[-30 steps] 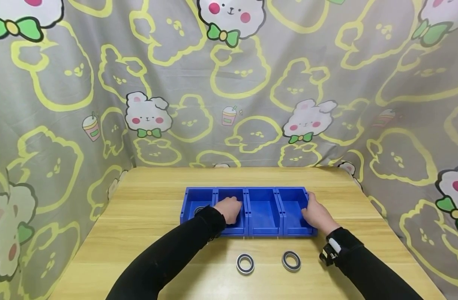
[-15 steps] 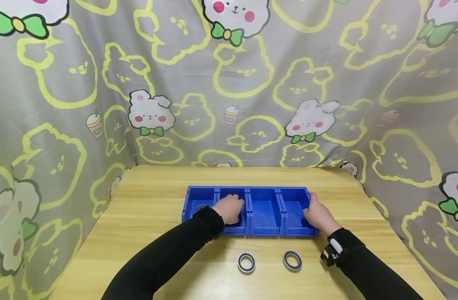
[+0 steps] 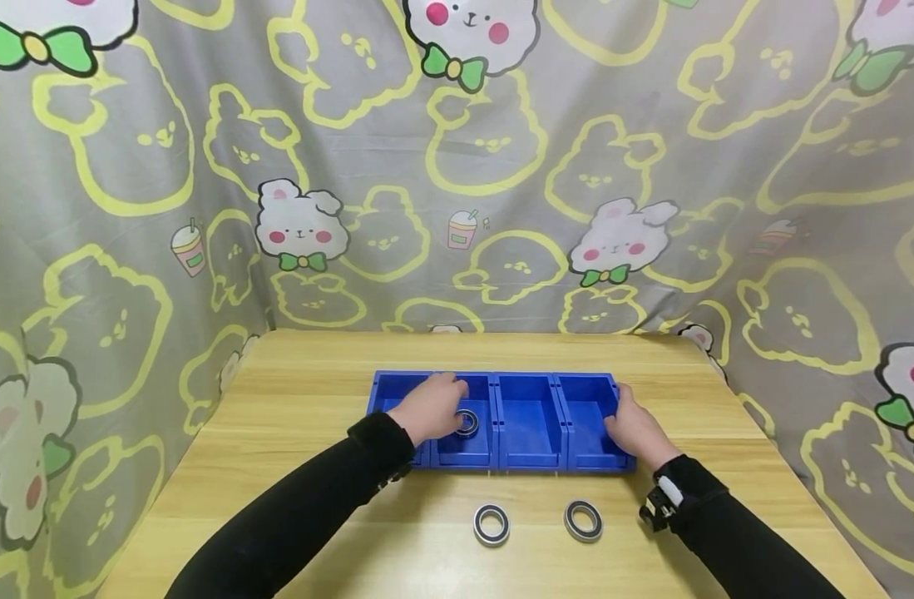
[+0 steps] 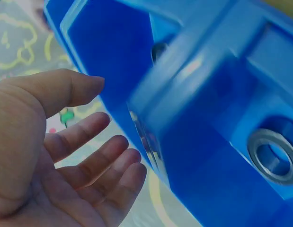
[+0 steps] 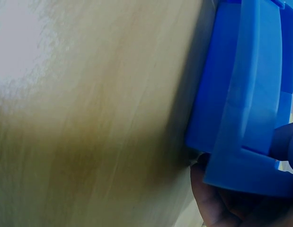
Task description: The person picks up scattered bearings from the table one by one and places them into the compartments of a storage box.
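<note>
A row of joined blue storage bins (image 3: pixel 527 416) stands on the table. My left hand (image 3: pixel 430 406) is over the two leftmost bins, holding nothing; in the left wrist view its fingers (image 4: pixel 108 156) are spread and gently bent, apart from the thumb. A ball bearing (image 3: pixel 475 424) lies in the second bin from the left, beside that hand. Another bearing (image 4: pixel 253 149) sits in the leftmost bin, hidden behind the hand in the head view. My right hand (image 3: pixel 638 428) grips the right end wall of the row, thumb inside and fingers outside.
Two more bearings lie flat on the table in front of the bins, the left bearing (image 3: pixel 491 541) and the right bearing (image 3: pixel 584 537). The wooden table (image 3: pixel 314 516) is enclosed by a patterned curtain (image 3: pixel 397 166) at the back and sides.
My left hand has let go inside the second bin, lifted and shifted left, uncovering the bearing there. My right hand keeps its grip on the end wall.
</note>
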Demonstrator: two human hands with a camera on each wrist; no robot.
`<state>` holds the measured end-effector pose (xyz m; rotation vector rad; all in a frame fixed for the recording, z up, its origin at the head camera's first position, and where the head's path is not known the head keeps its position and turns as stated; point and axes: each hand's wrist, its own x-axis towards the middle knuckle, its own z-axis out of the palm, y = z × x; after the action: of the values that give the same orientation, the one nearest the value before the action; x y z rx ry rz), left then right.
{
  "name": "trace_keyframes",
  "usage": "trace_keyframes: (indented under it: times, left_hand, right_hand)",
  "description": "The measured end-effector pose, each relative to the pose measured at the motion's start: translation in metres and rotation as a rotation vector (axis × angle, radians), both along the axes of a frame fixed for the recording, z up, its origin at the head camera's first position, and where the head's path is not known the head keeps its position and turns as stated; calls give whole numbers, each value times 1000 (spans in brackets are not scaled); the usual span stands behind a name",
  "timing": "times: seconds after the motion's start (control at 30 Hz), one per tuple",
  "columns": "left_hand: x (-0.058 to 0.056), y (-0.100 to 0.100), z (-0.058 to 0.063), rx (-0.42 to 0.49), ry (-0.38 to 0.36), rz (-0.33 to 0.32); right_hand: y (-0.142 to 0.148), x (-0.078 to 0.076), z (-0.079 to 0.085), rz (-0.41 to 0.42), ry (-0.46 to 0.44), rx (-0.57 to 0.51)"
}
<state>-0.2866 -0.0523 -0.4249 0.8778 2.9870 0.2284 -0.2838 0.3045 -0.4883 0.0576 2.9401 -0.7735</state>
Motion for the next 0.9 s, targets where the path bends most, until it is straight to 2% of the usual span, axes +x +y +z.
trace_keyframes:
  times: [0.23, 0.47, 0.67, 0.9]
  left_hand:
    - [-8, -37, 3, 149, -6, 136]
    - [-9, -67, 4, 224, 25, 258]
    - [-8, -87, -4, 282, 5, 340]
    - [-8, -100, -22, 344, -15, 417]
  right_hand:
    - [0, -1, 1, 4, 23, 19]
    - [-2, 1, 3, 5, 9, 16]
    - [-2, 1, 2, 3, 5, 23]
    - [-2, 0, 1, 2, 10, 21]
